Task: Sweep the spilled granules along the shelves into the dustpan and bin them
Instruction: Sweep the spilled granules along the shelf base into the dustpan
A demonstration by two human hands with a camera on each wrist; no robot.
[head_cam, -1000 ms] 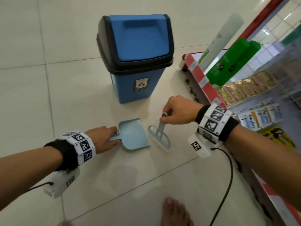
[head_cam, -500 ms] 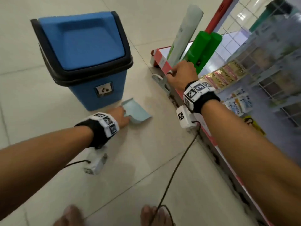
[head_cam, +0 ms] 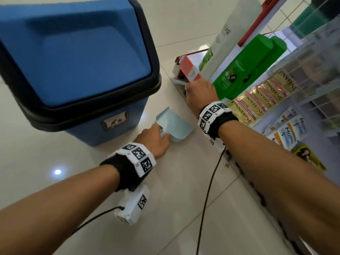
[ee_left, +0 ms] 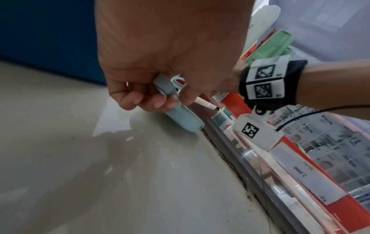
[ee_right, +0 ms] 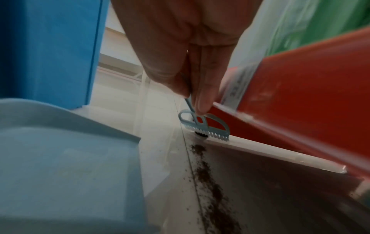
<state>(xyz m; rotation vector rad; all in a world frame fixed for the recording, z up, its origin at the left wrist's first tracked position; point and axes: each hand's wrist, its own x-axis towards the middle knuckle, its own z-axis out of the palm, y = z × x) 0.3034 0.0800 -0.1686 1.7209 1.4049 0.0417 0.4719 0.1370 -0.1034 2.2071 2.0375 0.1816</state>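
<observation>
A pale blue dustpan (head_cam: pixel 174 124) lies on the tiled floor beside the blue bin (head_cam: pixel 77 70). My left hand (head_cam: pixel 156 140) grips its handle (ee_left: pixel 180 114). My right hand (head_cam: pixel 200 92) pinches the thin stem of a small pale blue brush (ee_right: pixel 204 125), whose toothed edge sits on the floor at the far end of the shelf base. A trail of dark brown granules (ee_right: pixel 212 186) runs along the floor at the foot of the shelf, from the brush toward me. The dustpan (ee_right: pixel 66 166) fills the lower left of the right wrist view.
A red-edged shelf unit (head_cam: pixel 189 70) with price tags runs along the right, stocked with green bottles (head_cam: pixel 244 67) and sachet strips (head_cam: pixel 261 96). Cables (head_cam: pixel 207 190) hang from both wrist devices over the floor. The bin stands close on the left.
My right hand carried the brush from beside the dustpan up to the far end of the shelf base. My left hand kept its grip on the dustpan, now nearer the bin and shelf.
</observation>
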